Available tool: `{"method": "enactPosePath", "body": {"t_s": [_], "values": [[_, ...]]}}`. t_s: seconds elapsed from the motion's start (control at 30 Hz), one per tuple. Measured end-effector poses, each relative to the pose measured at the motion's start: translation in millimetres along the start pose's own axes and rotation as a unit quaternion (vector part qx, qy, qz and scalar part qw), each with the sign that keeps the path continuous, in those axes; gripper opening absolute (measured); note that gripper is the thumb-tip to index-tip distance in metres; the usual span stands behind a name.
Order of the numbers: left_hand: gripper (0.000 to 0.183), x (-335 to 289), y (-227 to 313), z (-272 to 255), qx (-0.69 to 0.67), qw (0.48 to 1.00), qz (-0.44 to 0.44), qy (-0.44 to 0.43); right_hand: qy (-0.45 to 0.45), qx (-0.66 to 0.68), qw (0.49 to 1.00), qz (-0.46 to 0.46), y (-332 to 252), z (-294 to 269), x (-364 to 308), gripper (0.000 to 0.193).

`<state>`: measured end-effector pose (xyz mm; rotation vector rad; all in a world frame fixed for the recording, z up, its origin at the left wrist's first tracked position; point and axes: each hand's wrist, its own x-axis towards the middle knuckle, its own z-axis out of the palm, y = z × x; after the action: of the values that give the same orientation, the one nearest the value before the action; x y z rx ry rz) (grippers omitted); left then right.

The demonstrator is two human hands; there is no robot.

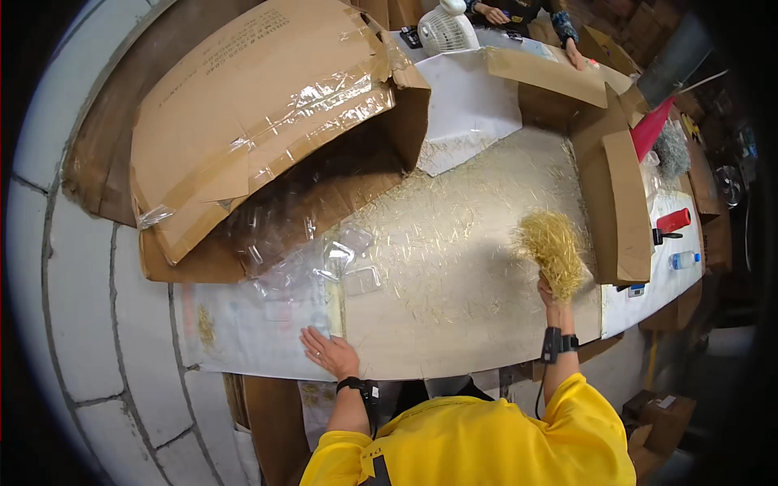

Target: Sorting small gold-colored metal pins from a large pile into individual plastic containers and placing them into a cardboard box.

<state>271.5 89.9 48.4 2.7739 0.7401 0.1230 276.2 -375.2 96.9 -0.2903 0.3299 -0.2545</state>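
My right hand (547, 289) grips a thick bunch of golden shredded strands (553, 247) from below, above the right part of the work table; the strands hide most of its fingers. My left hand (331, 353) rests flat near the table's front edge, fingers spread and holding nothing. Loose golden strands lie scattered over the beige board (438, 324) between the hands. Just beyond my left hand are clear plastic cases (361, 281), some spilling from a large cardboard box (267, 105) that lies on its side.
Cardboard flaps (626, 206) stand up along the board's right and far sides. A red cylindrical object (673, 220) and a small bottle with a blue cap (685, 260) are at the right. Across the table, beside a white fan (448, 31), another person's hands show.
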Motion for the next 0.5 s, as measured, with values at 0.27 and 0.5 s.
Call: {"method": "enactPosePath", "body": {"t_s": [0.27,0.5], "values": [[0.061,3.8,6.5,5.3,0.002,1.000,0.019,0.001,0.046,-0.037,0.996,0.071,3.7,10.2,-4.1,0.033],[0.054,8.4,-70.8,77.5,-0.023,0.963,0.196,0.182,0.077,-0.041,0.981,-0.172,26.8,22.3,26.3,0.032]]}}
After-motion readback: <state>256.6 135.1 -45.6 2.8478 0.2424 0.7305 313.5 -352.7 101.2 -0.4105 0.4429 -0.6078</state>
